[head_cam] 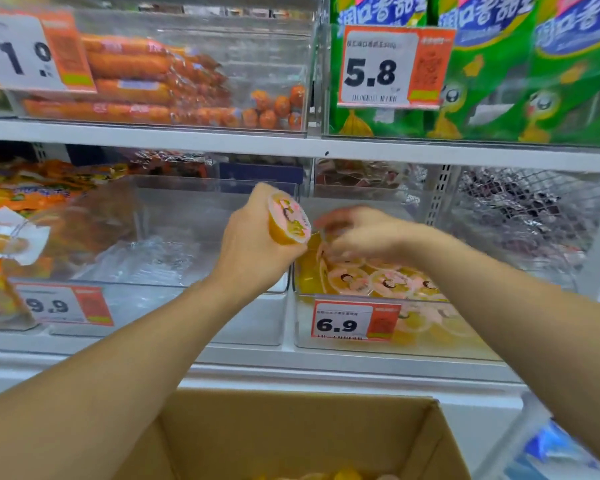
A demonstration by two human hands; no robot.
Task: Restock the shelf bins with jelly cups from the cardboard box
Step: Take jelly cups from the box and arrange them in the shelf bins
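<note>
My left hand [253, 244] grips an orange jelly cup [288, 220] with a pink lid, held tilted in front of the clear bins. My right hand [357, 235] reaches into the clear bin [430, 344] tagged 6.9, low over several jelly cups [371, 280] lying there; motion blur hides whether its fingers hold a cup. The open cardboard box [291, 431] sits below my arms, with a few yellow cups showing at its bottom edge.
A clear bin [174, 258] tagged 9.9 stands left of the jelly bin. Orange snack packs [32, 192] fill the far left. Sausages [146, 81] and green packs [499, 81] occupy the upper shelf. A wire basket [534, 216] sits at right.
</note>
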